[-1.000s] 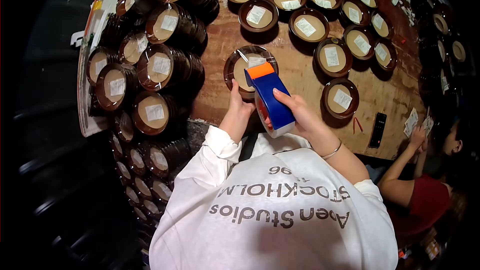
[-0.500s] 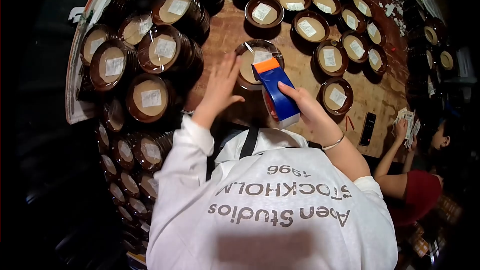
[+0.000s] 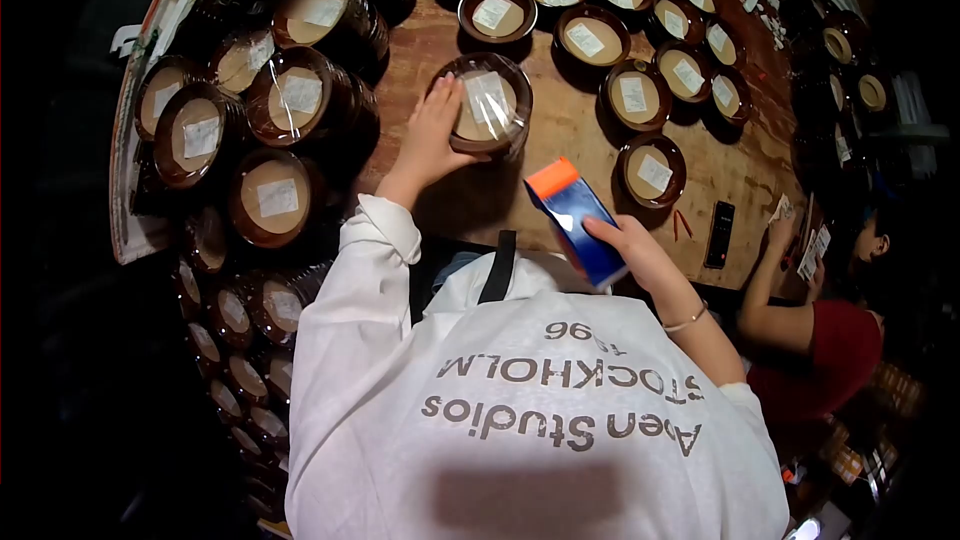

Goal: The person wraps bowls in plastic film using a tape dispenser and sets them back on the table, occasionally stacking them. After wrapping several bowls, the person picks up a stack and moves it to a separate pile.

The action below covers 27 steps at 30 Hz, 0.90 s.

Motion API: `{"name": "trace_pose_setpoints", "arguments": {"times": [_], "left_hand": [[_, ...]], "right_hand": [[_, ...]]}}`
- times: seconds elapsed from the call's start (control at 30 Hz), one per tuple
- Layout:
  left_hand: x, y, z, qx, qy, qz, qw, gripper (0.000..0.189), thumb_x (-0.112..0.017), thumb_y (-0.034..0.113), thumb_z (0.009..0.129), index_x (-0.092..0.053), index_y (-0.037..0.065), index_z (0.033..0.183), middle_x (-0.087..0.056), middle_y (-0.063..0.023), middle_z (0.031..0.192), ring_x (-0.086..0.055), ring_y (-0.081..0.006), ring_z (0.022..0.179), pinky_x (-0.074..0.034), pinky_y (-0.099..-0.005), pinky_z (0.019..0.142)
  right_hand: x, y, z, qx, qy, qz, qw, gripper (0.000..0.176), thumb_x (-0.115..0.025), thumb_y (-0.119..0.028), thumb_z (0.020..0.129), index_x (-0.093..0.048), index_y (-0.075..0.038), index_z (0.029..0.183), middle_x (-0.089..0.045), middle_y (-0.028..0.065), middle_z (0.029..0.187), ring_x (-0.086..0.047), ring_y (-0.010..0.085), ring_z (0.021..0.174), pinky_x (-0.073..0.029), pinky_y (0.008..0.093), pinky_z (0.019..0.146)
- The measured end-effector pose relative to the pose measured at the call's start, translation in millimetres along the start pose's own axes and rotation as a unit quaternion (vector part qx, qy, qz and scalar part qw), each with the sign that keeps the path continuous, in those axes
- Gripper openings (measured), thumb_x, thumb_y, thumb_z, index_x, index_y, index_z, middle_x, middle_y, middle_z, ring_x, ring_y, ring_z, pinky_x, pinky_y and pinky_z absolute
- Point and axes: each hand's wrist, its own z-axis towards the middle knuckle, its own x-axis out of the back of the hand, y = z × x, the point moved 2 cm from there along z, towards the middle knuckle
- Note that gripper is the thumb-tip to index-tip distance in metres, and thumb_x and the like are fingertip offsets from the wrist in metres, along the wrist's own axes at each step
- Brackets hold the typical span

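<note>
My left hand (image 3: pixel 432 140) grips the near left rim of a brown bowl (image 3: pixel 505 130), fingers over its edge and thumb along its side. The bowl has a tan round centre, a white label and shiny clear film or tape across the top. My right hand (image 3: pixel 640 250) is closed around a blue tape dispenser (image 3: pixel 590 235) with an orange front end. The dispenser is tilted, to the right of and nearer to me than the bowl, apart from it.
Stacked labelled brown bowls (image 3: pixel 290 95) stand at the left. More labelled bowls (image 3: pixel 592 37) spread over the wooden table (image 3: pixel 560 120). A black phone (image 3: pixel 720 235) lies at the right, beside a small red item (image 3: pixel 683 225). Another person's hand (image 3: pixel 782 230) holds papers.
My left hand has gone from open beside the bowl to gripping its rim, and the bowl looks raised or shifted. The tape dispenser has moved off the bowl, toward me and to the right.
</note>
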Motion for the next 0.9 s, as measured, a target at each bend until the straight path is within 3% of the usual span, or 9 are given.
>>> {"name": "trace_pose_setpoints", "arguments": {"times": [0.07, 0.17, 0.27, 0.43, 0.5, 0.57, 0.8, 0.83, 0.9], "left_hand": [[-1, 9, 3, -0.005, 0.001, 0.0, 1.0, 0.099, -0.075, 0.038, 0.051, -0.024, 0.002, 0.129, -0.028, -0.0194, 0.13, -0.025, -0.0317, 0.123, -0.019, -0.0422, 0.101], [-4, 24, 3, -0.019, -0.014, -0.005, 1.0, 0.099, -0.075, 0.039, 0.051, -0.025, 0.002, 0.128, -0.027, -0.0188, 0.131, -0.024, -0.0308, 0.123, -0.02, -0.0423, 0.101], [-3, 29, 0, -0.022, -0.022, 0.017, 0.999, 0.096, -0.074, 0.039, 0.052, -0.027, 0.005, 0.128, -0.025, -0.0187, 0.132, -0.022, -0.0319, 0.124, -0.02, -0.0439, 0.1], [-4, 37, -5, -0.009, -0.024, 0.075, 0.997, 0.085, -0.073, 0.04, 0.055, -0.033, 0.021, 0.128, -0.023, -0.0196, 0.132, -0.022, -0.0356, 0.123, -0.02, -0.0473, 0.099], [-5, 36, -7, -0.002, -0.031, 0.077, 0.997, 0.084, -0.072, 0.04, 0.055, -0.033, 0.022, 0.128, -0.023, -0.0199, 0.133, -0.022, -0.0357, 0.123, -0.02, -0.0473, 0.099], [-5, 35, -5, 0.002, -0.035, 0.078, 0.996, 0.083, -0.072, 0.04, 0.056, -0.033, 0.023, 0.128, -0.022, -0.0201, 0.133, -0.022, -0.0358, 0.123, -0.02, -0.0474, 0.099], [-5, 36, -8, 0.011, -0.04, 0.076, 0.996, 0.083, -0.073, 0.039, 0.055, -0.034, 0.024, 0.127, -0.022, -0.0204, 0.133, -0.022, -0.0364, 0.123, -0.021, -0.0467, 0.098], [-5, 35, -6, 0.014, -0.042, 0.074, 0.996, 0.083, -0.073, 0.039, 0.055, -0.034, 0.024, 0.127, -0.021, -0.0204, 0.133, -0.022, -0.0363, 0.123, -0.021, -0.0468, 0.098], [-6, 34, -2, 0.006, -0.037, 0.065, 0.997, 0.084, -0.073, 0.039, 0.055, -0.033, 0.024, 0.128, -0.021, -0.0204, 0.133, -0.022, -0.0362, 0.123, -0.021, -0.0475, 0.098]], "right_hand": [[17, 12, -13, -0.019, 0.0, 0.023, 1.0, 0.042, -0.056, -0.038, 0.078, -0.058, 0.004, 0.077, -0.058, 0.0065, 0.067, -0.057, 0.0125, 0.059, -0.045, 0.023, 0.056], [33, 30, -18, -0.008, 0.042, -0.056, 0.997, 0.04, -0.057, -0.036, 0.078, -0.058, 0.004, 0.077, -0.058, 0.0057, 0.067, -0.055, 0.0113, 0.058, -0.044, 0.0224, 0.056], [40, 44, 7, 0.043, 0.047, -0.096, 0.993, 0.04, -0.057, -0.037, 0.077, -0.059, 0.004, 0.077, -0.057, 0.0059, 0.066, -0.054, 0.0105, 0.058, -0.043, 0.022, 0.055], [28, 48, 48, -0.022, 0.019, -0.06, 0.998, 0.044, -0.056, -0.039, 0.077, -0.059, 0.005, 0.079, -0.057, 0.0064, 0.066, -0.054, 0.0117, 0.057, -0.043, 0.0228, 0.054], [31, 48, 40, -0.027, 0.017, -0.068, 0.997, 0.042, -0.056, -0.038, 0.077, -0.059, 0.004, 0.081, -0.057, 0.0054, 0.067, -0.054, 0.0112, 0.059, -0.043, 0.0228, 0.056], [36, 54, 27, 0.031, 0.004, -0.061, 0.998, 0.041, -0.056, -0.038, 0.078, -0.059, 0.003, 0.082, -0.057, 0.0039, 0.07, -0.052, 0.0094, 0.062, -0.042, 0.0222, 0.058], [36, 64, -35, 0.035, -0.004, -0.023, 0.999, 0.04, -0.054, -0.036, 0.08, -0.058, 0.003, 0.085, -0.056, 0.0003, 0.075, -0.048, 0.0058, 0.068, -0.04, 0.0204, 0.065], [38, 71, -37, 0.047, 0.024, -0.015, 0.998, 0.039, -0.055, -0.036, 0.08, -0.058, 0.003, 0.083, -0.057, 0.0021, 0.072, -0.05, 0.0074, 0.064, -0.041, 0.0207, 0.061], [43, 71, -32, -0.039, 0.012, 0.013, 0.999, 0.038, -0.055, -0.036, 0.079, -0.057, 0.002, 0.082, -0.056, 0.005, 0.068, -0.052, 0.0101, 0.058, -0.042, 0.0214, 0.054]]}}
